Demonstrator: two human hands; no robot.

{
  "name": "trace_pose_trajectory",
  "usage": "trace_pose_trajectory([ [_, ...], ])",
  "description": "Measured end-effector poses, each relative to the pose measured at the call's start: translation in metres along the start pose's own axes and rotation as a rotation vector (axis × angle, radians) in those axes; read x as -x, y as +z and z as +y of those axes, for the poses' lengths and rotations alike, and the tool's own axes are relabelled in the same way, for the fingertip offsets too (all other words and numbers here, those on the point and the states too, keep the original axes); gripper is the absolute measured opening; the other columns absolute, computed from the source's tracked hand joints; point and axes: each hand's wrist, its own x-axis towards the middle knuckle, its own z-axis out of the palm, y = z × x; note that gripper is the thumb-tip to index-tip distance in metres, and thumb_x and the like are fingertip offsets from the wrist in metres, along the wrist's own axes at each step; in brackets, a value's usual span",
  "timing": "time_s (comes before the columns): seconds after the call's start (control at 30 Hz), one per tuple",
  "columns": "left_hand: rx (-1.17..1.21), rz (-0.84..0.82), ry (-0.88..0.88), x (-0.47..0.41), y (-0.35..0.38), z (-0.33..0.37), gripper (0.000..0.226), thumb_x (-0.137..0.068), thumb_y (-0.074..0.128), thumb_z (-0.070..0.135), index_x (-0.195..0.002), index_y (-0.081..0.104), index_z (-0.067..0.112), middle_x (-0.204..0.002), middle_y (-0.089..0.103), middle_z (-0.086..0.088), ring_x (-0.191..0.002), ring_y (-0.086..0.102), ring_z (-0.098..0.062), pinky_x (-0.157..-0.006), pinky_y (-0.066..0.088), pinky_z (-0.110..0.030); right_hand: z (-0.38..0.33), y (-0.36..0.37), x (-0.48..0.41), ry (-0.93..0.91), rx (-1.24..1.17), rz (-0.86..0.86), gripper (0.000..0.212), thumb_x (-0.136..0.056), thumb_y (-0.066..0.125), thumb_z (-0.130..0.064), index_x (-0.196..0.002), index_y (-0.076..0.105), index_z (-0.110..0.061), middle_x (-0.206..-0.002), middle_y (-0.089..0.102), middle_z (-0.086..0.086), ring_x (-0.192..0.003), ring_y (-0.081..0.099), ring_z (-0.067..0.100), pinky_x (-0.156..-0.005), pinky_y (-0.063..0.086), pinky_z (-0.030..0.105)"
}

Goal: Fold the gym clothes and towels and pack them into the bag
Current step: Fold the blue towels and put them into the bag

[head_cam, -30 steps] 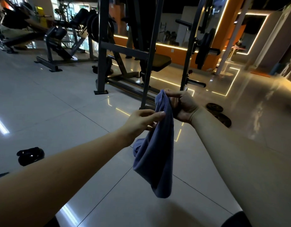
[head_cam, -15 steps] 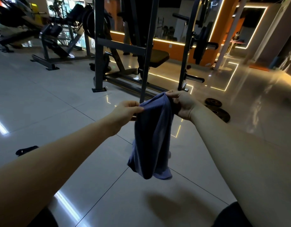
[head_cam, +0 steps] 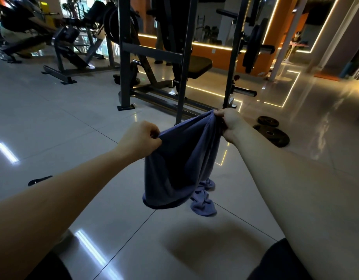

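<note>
Towel: Our blue towel [head_cam: 180,162] hangs in the air between our two hands, over the floor [head_cam: 53,122].
Left hand: Our left hand [head_cam: 139,139] pinches one end of the top edge, with its fingers curled tight on the cloth.
Right hand: Our right hand [head_cam: 230,124] holds the other end, bunched up in its fingers.
Shape: The towel sags in the middle like a pouch. A twisted bit hangs lower on the right. We cannot tell if it touches the floor.
Step now: We think we are opening the towel so we can fold it.
Doing it well: We should pull our hands apart until the top edge is straight. Then we shake the twisted bit loose and find the corners before we fold.
Bag: We cannot see the bag here.
Nearby: A small black thing [head_cam: 40,180] lies on the floor to the left. The weight plates [head_cam: 272,131] lie to the right.
</note>
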Motion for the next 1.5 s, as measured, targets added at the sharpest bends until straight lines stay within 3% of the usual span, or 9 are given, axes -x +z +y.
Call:
trace_pose_trajectory([
  [0.2,0.108,-0.080,-0.259,0.001,-0.010,-0.009,0.016,-0.087,0.063,0.011,-0.077,0.076,0.012,-0.074,0.070,-0.008,-0.075,0.067,-0.022,-0.071,0.059,-0.040,0.007,0.001,-0.008,-0.024,0.067,0.084,0.006,-0.097,0.058,-0.016,-0.095,0.063,-0.019,-0.104,0.062,0.005,-0.100,0.060,0.023,-0.089,0.050,0.038],
  [0.33,0.137,-0.096,-0.430,0.003,-0.014,-0.025,0.019,-0.088,0.057,0.007,-0.079,0.073,0.006,-0.080,0.068,-0.015,-0.079,0.067,-0.029,-0.072,0.063,-0.042,0.010,0.005,-0.014,-0.011,0.101,0.129,0.008,-0.098,0.057,-0.014,-0.095,0.062,-0.020,-0.105,0.061,0.005,-0.093,0.059,0.020,-0.075,0.048,0.032],
  [0.53,0.289,-0.085,-0.746,0.008,-0.026,-0.052,0.014,-0.090,0.054,0.009,-0.096,0.066,0.003,-0.094,0.067,-0.016,-0.087,0.065,-0.030,-0.068,0.056,-0.038,0.020,0.001,-0.020,0.008,0.171,0.165,0.003,-0.096,0.060,-0.017,-0.095,0.060,-0.019,-0.110,0.062,0.007,-0.103,0.059,0.025,-0.098,0.050,0.043],
  [0.67,0.548,0.012,-0.871,0.006,-0.037,-0.066,0.010,-0.085,0.059,0.007,-0.092,0.058,0.013,-0.098,0.059,-0.009,-0.082,0.057,-0.021,-0.072,0.053,-0.036,0.030,-0.008,-0.023,0.097,0.269,0.026,0.017,-0.096,0.059,-0.020,-0.112,0.061,-0.014,-0.116,0.064,0.010,-0.107,0.061,0.027,-0.094,0.052,0.046],
  [1.0,0.867,-0.254,-0.724,0.007,-0.055,-0.079,0.037,-0.079,0.077,0.023,-0.112,0.067,0.010,-0.096,0.069,-0.008,-0.085,0.066,-0.019,-0.075,0.055,-0.031,0.040,-0.017,-0.032,0.150,0.391,0.125,0.026,-0.095,0.062,-0.015,-0.120,0.060,-0.010,-0.111,0.063,0.011,-0.096,0.060,0.024,-0.069,0.051,0.036],
  [1.2,1.029,-0.386,-0.592,0.010,-0.056,-0.068,0.028,-0.101,0.049,0.025,-0.116,0.069,0.012,-0.103,0.070,-0.009,-0.099,0.064,-0.024,-0.098,0.048,-0.042,0.047,-0.017,-0.044,0.175,0.365,0.255,0.037,-0.086,0.060,-0.010,-0.122,0.056,-0.008,-0.110,0.065,0.014,-0.088,0.061,0.025,-0.062,0.050,0.034],
  [1.3,1.000,-0.382,-0.568,0.007,-0.051,-0.057,0.034,-0.105,0.043,0.031,-0.115,0.069,0.013,-0.098,0.072,-0.009,-0.095,0.064,-0.023,-0.086,0.051,-0.037,0.051,-0.014,-0.051,0.186,0.333,0.285,0.039,-0.082,0.059,-0.010,-0.121,0.058,-0.009,-0.104,0.067,0.014,-0.090,0.066,0.028,-0.077,0.058,0.040],
  [1.4,0.910,-0.345,-0.575,0.002,-0.047,-0.053,0.040,-0.094,0.061,0.046,-0.115,0.070,0.014,-0.107,0.073,-0.010,-0.102,0.065,-0.026,-0.089,0.051,-0.038,0.052,-0.009,-0.052,0.180,0.325,0.298,0.038,-0.081,0.059,-0.011,-0.119,0.058,-0.009,-0.103,0.067,0.015,-0.090,0.068,0.029,-0.082,0.059,0.043],
  [1.5,0.642,-0.223,-0.583,0.001,-0.041,-0.058,0.035,-0.084,0.075,0.028,-0.113,0.069,0.010,-0.112,0.069,-0.012,-0.107,0.064,-0.028,-0.080,0.053,-0.035,0.051,-0.011,-0.058,0.164,0.330,0.297,0.037,-0.082,0.058,-0.009,-0.120,0.058,-0.007,-0.106,0.066,0.015,-0.093,0.066,0.029,-0.087,0.057,0.045],
])
